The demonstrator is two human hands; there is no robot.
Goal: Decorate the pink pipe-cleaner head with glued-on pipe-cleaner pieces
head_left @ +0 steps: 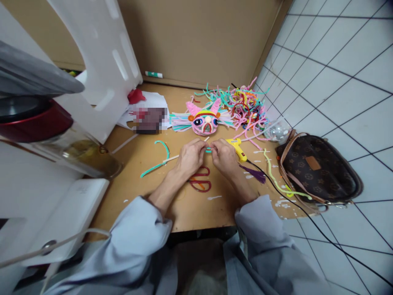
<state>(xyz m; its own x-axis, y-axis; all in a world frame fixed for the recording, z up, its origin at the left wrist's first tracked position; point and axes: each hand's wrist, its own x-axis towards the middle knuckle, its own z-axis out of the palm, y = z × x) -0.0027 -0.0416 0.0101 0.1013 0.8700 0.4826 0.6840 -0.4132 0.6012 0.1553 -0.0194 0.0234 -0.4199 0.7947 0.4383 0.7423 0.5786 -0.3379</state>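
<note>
My left hand point(190, 157) and my right hand point(223, 157) meet over the wooden table point(147, 155), fingers curled. Between them both pinch a short teal pipe cleaner piece point(208, 150). A thin white stick point(172, 158) runs out from under my left hand toward a long teal pipe cleaner point(159, 155) bent into a hook. Red-handled scissors point(200, 180) lie just below my wrists. A pink pipe-cleaner face point(204, 121) with big eyes and ears sits right behind my hands. A yellow glue gun point(237, 147) lies by my right hand.
A heap of coloured pipe cleaners point(245, 104) fills the far right of the table. A brown patterned handbag point(319, 172) rests at the right edge, with a green pipe cleaner point(276, 180) and a purple tassel point(254, 174) near it. A glass jar point(82, 153) and white boards point(101, 61) stand left.
</note>
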